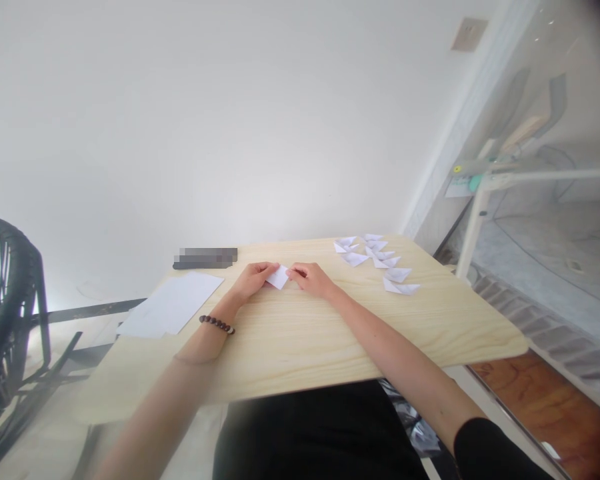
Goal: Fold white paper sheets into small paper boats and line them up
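Fingers (268,268): both hands, left (253,279) and right (313,277), pinching paper (279,278)
Counter (290,347) left: sheets (173,303), dark pixelated object (205,260) beyond
Counter right: folded papers (383,261)
Far left: chair (34,263)

A white wall (205,120) rises ahead — dark woven chair (17,300) at left.

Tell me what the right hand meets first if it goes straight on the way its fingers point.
The small white paper, which the right hand seems to touch; beyond it, probably the left hand, though depth is unclear.
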`<state>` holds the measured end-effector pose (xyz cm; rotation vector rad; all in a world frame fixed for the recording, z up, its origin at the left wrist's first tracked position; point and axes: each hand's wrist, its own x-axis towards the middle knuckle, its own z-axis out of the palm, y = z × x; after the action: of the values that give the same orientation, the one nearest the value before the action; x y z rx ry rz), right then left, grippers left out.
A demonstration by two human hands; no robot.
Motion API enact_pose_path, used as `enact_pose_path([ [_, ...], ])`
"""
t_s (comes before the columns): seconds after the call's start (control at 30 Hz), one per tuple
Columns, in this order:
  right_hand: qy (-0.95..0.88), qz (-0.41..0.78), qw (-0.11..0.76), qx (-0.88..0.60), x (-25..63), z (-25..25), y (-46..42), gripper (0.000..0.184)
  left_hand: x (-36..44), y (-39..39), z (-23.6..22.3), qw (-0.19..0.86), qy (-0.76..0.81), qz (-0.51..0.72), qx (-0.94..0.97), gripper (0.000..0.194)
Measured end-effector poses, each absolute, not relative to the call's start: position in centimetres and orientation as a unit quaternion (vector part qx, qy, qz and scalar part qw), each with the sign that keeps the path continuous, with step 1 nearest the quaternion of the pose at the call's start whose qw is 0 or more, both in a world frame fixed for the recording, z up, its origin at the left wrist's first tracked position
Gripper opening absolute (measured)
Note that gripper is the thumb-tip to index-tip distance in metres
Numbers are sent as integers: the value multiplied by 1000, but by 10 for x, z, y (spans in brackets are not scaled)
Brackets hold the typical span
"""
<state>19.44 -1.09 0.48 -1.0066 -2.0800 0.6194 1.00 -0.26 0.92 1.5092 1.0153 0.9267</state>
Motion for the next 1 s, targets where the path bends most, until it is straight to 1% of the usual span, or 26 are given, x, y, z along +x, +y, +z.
enact_pose_path([
  [0.1, -806, 234, 373, -397, 194, 4, -10, 30, 10, -5, 12, 536, 414, 386, 626, 39],
  [0.3, -811, 254, 366, -380, 195, 4, -9, 30, 7, -4, 10, 509, 420, 392, 641, 37],
  [0.53, -808, 305, 327, -383, 198, 8, -11, 30, 11, -3, 9, 483, 433, 395, 650, 40],
  [0.8, -831, 260, 315, -377, 195, 3, -9, 29, 6, -1, 8, 446, 456, 385, 667, 38],
  [0.9, -827, 249, 327, -383, 195, 2, -7, 28, 7, 0, 7, 455, 452, 401, 654, 39],
  [1.0, -806, 246, 356, -405, 196, 1, -4, 28, 9, -1, 7, 506, 434, 413, 621, 42],
])
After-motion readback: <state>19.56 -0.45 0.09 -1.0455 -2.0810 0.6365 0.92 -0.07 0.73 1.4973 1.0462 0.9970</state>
